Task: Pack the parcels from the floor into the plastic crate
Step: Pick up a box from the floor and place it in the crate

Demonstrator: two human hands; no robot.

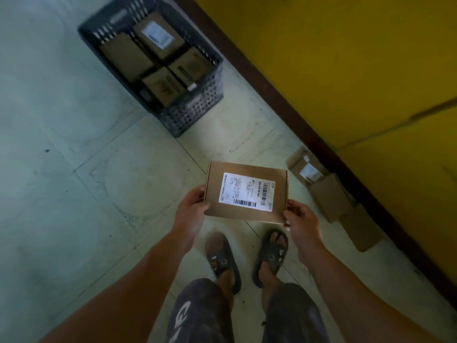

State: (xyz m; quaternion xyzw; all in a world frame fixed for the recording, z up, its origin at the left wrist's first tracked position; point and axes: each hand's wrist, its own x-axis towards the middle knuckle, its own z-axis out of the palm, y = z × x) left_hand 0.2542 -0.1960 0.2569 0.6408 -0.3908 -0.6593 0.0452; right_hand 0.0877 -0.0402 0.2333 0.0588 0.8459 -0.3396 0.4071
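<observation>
Facing tiled floor (74, 194), yellow wall (346, 58)

dim, greenish cast | crate (150, 63) motion-blurred | edges bowed, wide-angle | label (247, 191) sharp

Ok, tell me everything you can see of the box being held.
The box is a flat, rectangular brown cardboard parcel, closed, held level above the floor with its broad face up. A white shipping label with barcodes and small print covers much of that face; the print is too small to read. The left hand grips its near left corner and the right hand its near right corner. Nothing else touches it. It is above the feet, well short of the crate.
</observation>
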